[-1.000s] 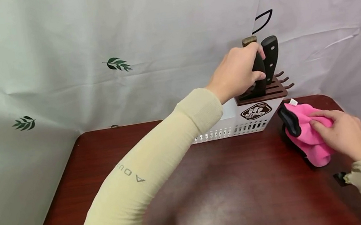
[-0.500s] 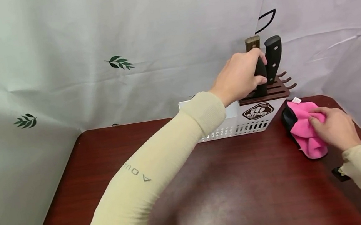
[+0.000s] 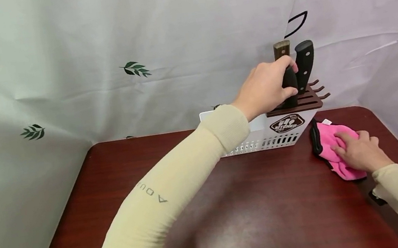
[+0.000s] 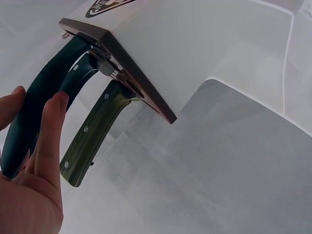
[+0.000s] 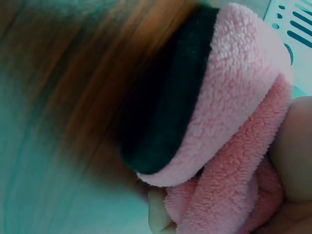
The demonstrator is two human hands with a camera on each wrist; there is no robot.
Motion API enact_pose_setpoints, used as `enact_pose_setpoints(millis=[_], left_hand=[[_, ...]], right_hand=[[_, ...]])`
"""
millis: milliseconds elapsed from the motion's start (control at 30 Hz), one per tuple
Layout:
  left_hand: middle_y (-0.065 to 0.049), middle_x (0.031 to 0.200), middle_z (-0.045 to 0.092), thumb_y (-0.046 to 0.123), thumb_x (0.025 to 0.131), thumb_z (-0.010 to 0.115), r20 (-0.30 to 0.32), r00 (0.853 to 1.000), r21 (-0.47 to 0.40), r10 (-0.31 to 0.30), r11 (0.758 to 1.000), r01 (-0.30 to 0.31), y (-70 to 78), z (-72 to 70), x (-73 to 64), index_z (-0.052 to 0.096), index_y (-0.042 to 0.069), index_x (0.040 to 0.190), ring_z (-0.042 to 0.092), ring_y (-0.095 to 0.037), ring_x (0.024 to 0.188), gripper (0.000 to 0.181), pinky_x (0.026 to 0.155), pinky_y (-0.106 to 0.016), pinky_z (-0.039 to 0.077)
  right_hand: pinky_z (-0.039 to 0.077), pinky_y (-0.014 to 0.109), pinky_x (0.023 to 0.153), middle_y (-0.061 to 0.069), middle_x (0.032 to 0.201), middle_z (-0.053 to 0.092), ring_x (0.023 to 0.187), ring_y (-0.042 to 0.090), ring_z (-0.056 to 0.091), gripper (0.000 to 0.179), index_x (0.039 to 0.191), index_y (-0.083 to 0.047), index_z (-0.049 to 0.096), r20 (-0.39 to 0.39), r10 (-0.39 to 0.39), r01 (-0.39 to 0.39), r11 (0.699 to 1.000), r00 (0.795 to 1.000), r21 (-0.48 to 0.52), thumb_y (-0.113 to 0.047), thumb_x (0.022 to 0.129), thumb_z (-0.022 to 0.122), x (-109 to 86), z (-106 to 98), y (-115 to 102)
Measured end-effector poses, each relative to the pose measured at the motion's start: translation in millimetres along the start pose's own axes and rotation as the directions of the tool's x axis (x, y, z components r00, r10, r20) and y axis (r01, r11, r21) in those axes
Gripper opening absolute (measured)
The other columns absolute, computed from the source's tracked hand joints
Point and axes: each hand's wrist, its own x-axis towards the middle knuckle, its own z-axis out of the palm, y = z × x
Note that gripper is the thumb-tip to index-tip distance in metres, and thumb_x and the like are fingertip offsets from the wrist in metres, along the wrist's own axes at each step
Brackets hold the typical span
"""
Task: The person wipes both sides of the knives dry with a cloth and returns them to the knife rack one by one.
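At the back right of the head view, my left hand point(image 3: 265, 88) grips the black knife handle point(image 3: 289, 81), which stands upright in the brown slotted top point(image 3: 307, 101) of a white kitchen holder point(image 3: 255, 137). The left wrist view shows thumb and fingers on either side of that handle point(image 4: 36, 107); the blade is hidden inside. Beside it stand a wooden-handled knife point(image 3: 282, 48) and another black-handled knife point(image 3: 305, 61). To the right of the holder, my right hand point(image 3: 363, 153) holds a bunched pink cloth point(image 3: 326, 137) with a black side, low at the tabletop.
Brown hooks point(image 3: 319, 89) stick out from the holder's right end. A small black object point(image 3: 378, 198) shows beneath the right sleeve. The dark red table point(image 3: 273, 207) meets white curtain walls point(image 3: 187, 48) at the back and sides.
The right hand has moved a little left with the pink cloth, which now lies flatter and lower. My left hand keeps its grip on the knife handle; the view has shifted slightly.
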Motion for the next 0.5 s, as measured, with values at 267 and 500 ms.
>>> enact_pose_setpoints(millis=[267, 500], left_hand=[[0.006, 0.111, 0.066, 0.034, 0.092, 0.074, 0.000, 1.000, -0.039, -0.017, 0.999, 0.017, -6.3, -4.2, -3.5, 0.048, 0.018, 0.140, 0.060, -0.009, 0.093, 0.057, 0.083, -0.020, 0.044], [0.005, 0.125, 0.064, 0.031, 0.094, 0.072, -0.027, 0.998, -0.066, -0.057, 0.996, 0.055, -22.1, -7.9, -16.2, 0.048, 0.016, 0.139, 0.062, -0.007, 0.105, 0.054, 0.090, -0.022, 0.045]], right_hand=[[0.036, 0.074, 0.073, 0.053, 0.123, 0.022, 0.106, 0.072, 0.026, 0.057, 0.139, 0.002, 0.038, -0.008, 0.023, -0.023, 0.999, 1.000, 0.023, -0.034, 0.100, 0.056, -3.1, -3, 2], [0.036, 0.075, 0.072, 0.052, 0.128, 0.021, 0.110, 0.072, 0.027, 0.066, 0.145, -0.001, 0.034, -0.041, 0.045, -0.045, 0.999, 0.998, 0.001, -0.039, 0.097, 0.060, -8.8, -8, 3]])
